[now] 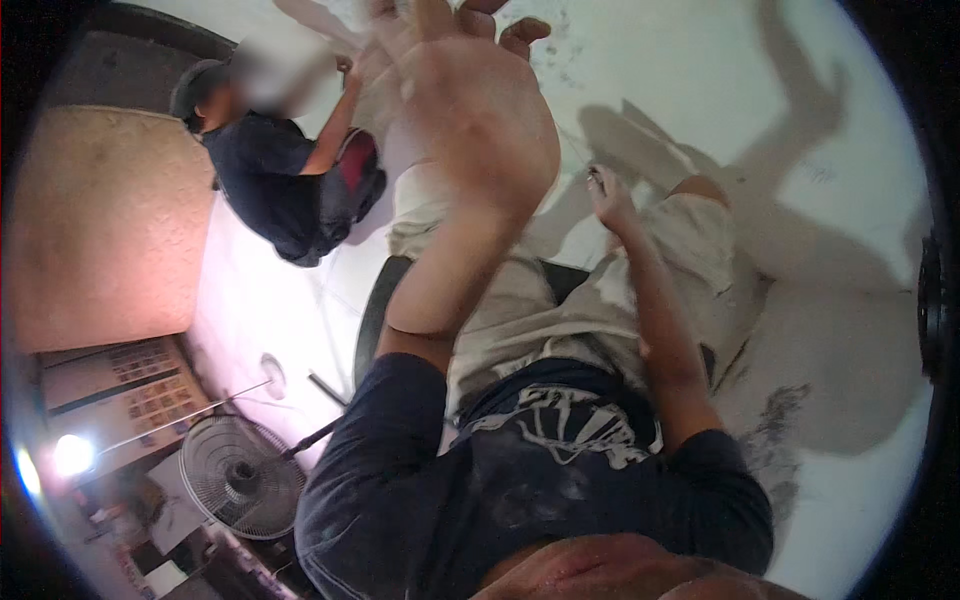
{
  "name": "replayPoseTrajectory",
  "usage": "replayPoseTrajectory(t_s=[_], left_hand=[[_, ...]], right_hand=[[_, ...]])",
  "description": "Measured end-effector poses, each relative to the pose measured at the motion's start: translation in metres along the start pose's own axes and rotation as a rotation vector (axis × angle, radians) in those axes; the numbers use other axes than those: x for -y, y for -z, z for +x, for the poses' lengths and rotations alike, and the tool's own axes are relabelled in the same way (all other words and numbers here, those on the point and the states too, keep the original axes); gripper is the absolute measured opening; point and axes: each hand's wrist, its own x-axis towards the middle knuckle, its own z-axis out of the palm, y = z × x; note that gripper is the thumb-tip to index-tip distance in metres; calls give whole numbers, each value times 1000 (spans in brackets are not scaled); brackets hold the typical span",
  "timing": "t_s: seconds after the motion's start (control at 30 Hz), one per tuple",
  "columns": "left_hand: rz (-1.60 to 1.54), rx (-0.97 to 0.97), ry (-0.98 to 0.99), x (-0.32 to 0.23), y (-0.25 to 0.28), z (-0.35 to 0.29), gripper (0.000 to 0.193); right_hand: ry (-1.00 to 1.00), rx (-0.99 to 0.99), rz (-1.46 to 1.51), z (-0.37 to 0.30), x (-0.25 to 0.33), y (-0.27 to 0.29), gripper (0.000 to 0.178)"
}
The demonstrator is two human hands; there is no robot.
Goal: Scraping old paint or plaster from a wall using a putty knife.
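Observation:
My left hand (475,115) is raised close in front of me, large and a little blurred, at the top of the head view. Its fingers are apart and loosely bent, some cut off by the upper edge; I see nothing held in it. Lower and to the right, my right hand (610,203) is closed beside my knee in light shorts (690,235). A small dark bit shows at its fingertips, too small to name. Beyond both hands spreads a pale white surface (660,60) with shadows of arms and hands on it.
To the left a person (270,165) in a dark shirt and cap crouches with an arm raised. A tan board (110,220) stands behind them. At lower left are a standing fan (240,480) and a bright lamp (73,455). Dark smudges (785,420) mark the surface at right.

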Motion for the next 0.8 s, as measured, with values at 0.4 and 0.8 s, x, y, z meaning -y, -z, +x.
replayPoseTrajectory(t_s=[0.4, 0.8], left_hand=[[322, -438, 1103, 175, 203, -18, 48], [-217, -598, 1021, 170, 245, -6, 37]], right_hand=[[-73, -120, 1185, 64, 122, 120, 38], [-76, -235, 815, 117, 174, 77, 37]])
